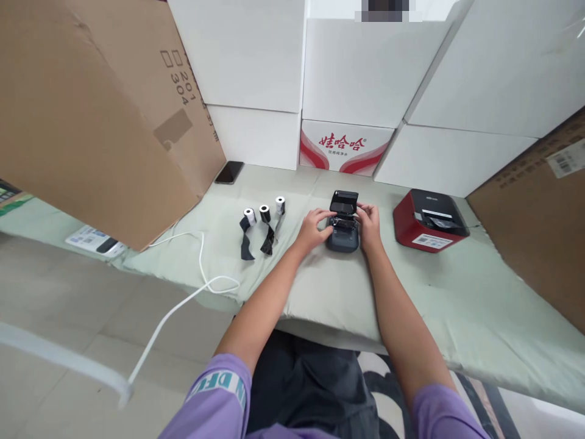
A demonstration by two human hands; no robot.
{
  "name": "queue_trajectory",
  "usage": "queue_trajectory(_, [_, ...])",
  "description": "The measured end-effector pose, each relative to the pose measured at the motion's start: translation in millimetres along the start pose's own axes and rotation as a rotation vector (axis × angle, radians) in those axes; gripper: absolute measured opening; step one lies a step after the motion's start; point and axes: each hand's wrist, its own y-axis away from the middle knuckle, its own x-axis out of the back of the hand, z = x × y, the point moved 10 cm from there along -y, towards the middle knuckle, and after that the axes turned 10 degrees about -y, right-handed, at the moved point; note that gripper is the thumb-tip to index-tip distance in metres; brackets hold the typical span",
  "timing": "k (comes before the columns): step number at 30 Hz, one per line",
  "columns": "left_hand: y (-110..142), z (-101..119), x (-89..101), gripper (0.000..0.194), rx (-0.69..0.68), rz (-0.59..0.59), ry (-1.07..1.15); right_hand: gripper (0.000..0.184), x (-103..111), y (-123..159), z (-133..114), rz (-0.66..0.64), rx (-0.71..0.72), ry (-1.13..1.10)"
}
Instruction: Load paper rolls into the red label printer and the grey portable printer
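A small dark portable printer sits on the cloth-covered table in front of me with its lid raised. My left hand grips its left side, the thumb at the body's edge and the fingers near the hinge. On the right side my right hand holds the printer by the lid and body, some fingertips hidden behind it. Left of the printer stand three small rolls: a left roll, a middle roll and a right roll, each with a dark strip trailing out.
A red and black printer stands to the right. A phone lies at the back left, near a large cardboard box. White boxes line the back. A white cable hangs over the front edge.
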Motion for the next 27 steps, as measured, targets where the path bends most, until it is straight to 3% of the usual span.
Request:
queue_trajectory(4, [2.9,9.5,1.8,0.014,-0.093,0.054,-0.069,0.032,4.3,-0.9,4.1,0.005,-0.061,-0.085])
queue_trajectory(7, [3.4,8.6,2.4,0.009,-0.093,0.075,-0.106,0.033,1.5,1.0,2.8,-0.030,-0.052,-0.032])
queue_trajectory(15, [0.4,-8.3,-6.4,0.020,0.082,0.008,-0.051,0.042,-13.0,9.3,8.9,-0.214,-0.145,0.195])
queue_trajectory(21, [-1.5,-39.0,-16.6,0.038,0.301,-0.023,0.062,0.043,-9.9,8.3,12.6,-0.213,-0.190,0.181])
queue_trajectory(27, [-3.4,-47.5,-31.7,0.044,0.369,-0.108,0.210,0.050,-9.2,8.2,16.3,-0.235,-0.202,0.134])
